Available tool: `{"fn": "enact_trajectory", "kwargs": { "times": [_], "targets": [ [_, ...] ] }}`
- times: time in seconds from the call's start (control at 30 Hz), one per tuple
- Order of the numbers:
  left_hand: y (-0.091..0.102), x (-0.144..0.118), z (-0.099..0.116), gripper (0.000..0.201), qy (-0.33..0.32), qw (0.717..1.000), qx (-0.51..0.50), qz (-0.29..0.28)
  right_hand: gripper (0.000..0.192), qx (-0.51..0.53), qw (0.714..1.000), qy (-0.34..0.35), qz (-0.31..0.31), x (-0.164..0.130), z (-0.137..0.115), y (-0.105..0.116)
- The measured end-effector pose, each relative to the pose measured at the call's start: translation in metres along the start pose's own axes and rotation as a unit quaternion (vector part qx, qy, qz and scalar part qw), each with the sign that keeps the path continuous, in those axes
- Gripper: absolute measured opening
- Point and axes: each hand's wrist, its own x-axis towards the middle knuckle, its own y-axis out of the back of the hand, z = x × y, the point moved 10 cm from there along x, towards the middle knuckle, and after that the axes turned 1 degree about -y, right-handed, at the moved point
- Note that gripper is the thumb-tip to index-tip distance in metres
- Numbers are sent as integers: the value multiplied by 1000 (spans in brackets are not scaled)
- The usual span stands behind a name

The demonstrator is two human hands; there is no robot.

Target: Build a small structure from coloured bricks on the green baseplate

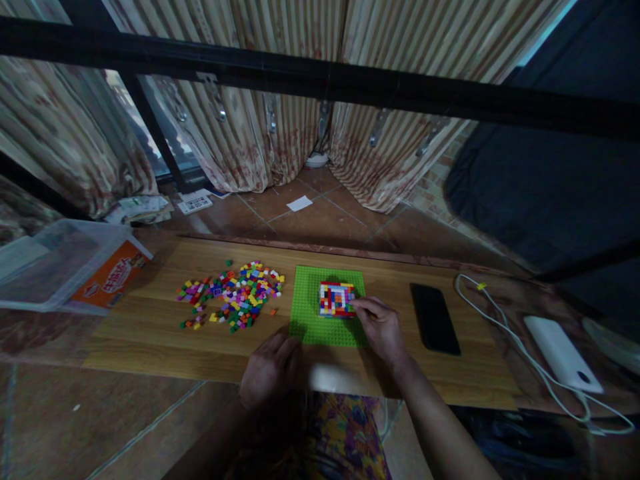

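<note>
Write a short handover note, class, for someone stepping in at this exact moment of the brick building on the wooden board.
Left hand: resting at the near edge of the flat green plastic baseplate, holding nothing visible.
Right hand: fingertips on the right edge of the small multicoloured brick square on the baseplate; any brick pinched is too small to tell.
Loose pile of small coloured bricks: left of the baseplate.
Done: a partly filled square.
Left: much of the pile is unused.
</note>
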Motion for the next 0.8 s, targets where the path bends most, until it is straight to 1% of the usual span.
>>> {"fn": "enact_trajectory", "kwargs": {
  "times": [0.1,0.37,0.53,0.63,0.73,0.8],
  "targets": [
    [1,1,1,16,3,1000,-2,-2,20,2,1000,-13,-5,3,1,-2],
    [0,1,1,15,7,1000,0,-6,23,-40,999,2,-20,7,-6,-3],
    [-2,1,0,14,4,1000,-5,-9,22,-44,999,27,-5,4,-7,-3],
    [0,1,1,15,0,1000,-3,-2,21,-49,998,28,7,3,-5,-2],
    [0,1,1,15,3,1000,-4,-2,20,-37,999,28,6,3,-7,-2],
    [-1,1,0,14,8,1000,-4,-4,20,-30,999,23,25,1,-8,4]
  ]
}}
